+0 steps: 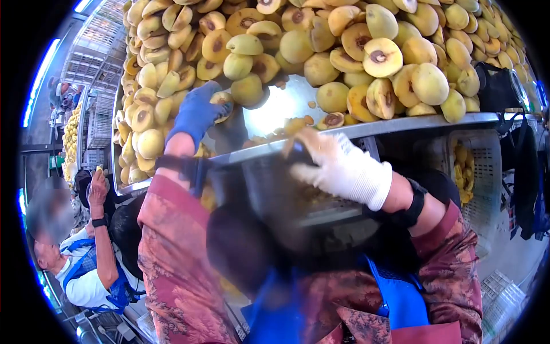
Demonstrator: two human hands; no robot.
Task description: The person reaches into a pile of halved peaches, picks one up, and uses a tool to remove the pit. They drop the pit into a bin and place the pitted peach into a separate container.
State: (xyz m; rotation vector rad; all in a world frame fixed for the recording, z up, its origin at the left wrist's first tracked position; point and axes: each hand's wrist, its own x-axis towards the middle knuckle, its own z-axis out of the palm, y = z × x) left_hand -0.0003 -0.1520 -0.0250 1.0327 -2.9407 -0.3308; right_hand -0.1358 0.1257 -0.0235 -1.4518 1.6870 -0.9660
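My left hand [196, 113], in a blue glove, reaches over the near rim of a metal table [366, 131]. Its fingers are closed round a yellow peach half [222, 104]. Just below the rim, over a crate, is my right hand [338, 167] in a white knitted glove with brown-stained fingertips. Its fingers are curled and blurred by motion, with something dark between thumb and fingers that I cannot make out. Halved peaches [382, 57], several with brown pit cavities or pits showing, lie heaped beyond both hands. Wet scraps [295, 125] lie by the rim.
A grey plastic crate [321, 215] sits under the rim before me. Another crate [484, 152] with yellow pieces stands at right. A black container [501, 89] is at the table's right end. On the left, a co-worker [94, 269] sits with a raised hand; stacked crates [103, 109] stand behind.
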